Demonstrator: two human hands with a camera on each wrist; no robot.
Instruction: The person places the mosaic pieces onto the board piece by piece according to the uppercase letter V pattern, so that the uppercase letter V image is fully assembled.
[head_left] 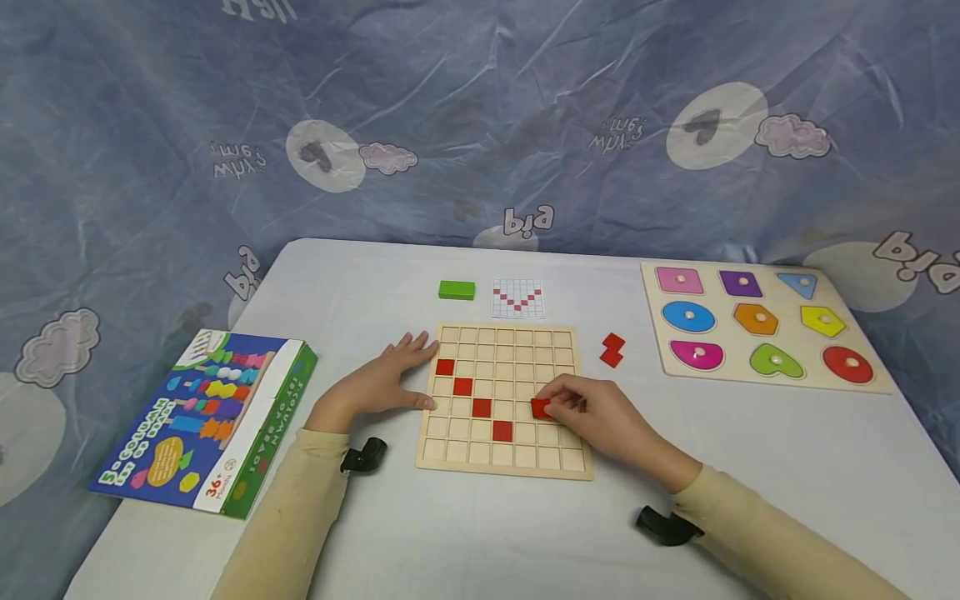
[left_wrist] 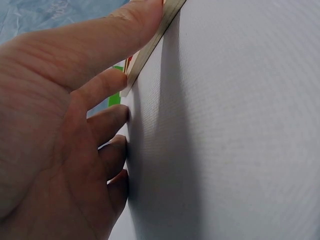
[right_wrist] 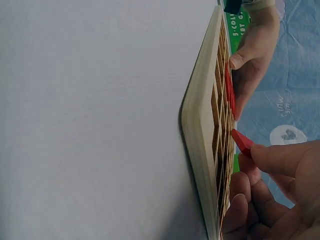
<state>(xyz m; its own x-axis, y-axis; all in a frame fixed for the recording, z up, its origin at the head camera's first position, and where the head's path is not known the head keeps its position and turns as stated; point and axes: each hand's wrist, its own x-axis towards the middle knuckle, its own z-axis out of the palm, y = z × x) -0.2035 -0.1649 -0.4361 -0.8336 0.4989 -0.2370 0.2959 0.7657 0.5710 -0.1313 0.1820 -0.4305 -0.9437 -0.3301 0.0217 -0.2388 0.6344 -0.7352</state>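
Note:
A wooden grid board (head_left: 459, 457) lies on the white table, with several red square tiles (head_left: 482, 408) set in a diagonal from upper left to lower middle. Between thumb and fingers, my right hand (head_left: 600, 417) pinches another red tile (head_left: 540, 408) over the board's right half. That tile (right_wrist: 242, 143) shows tilted at the board's surface in the right wrist view. My left hand (head_left: 382, 379) rests at the board's left edge, fingers spread and thumb touching the rim. In the left wrist view its thumb (left_wrist: 142, 20) lies against the board's side (left_wrist: 150, 47).
Behind the board lie a green block (head_left: 457, 290) and a pattern card (head_left: 517, 298) with a red V. Loose red tiles (head_left: 612, 350) sit to its right. A shape puzzle board (head_left: 720, 325) is at far right, a bead-set box (head_left: 202, 425) at left.

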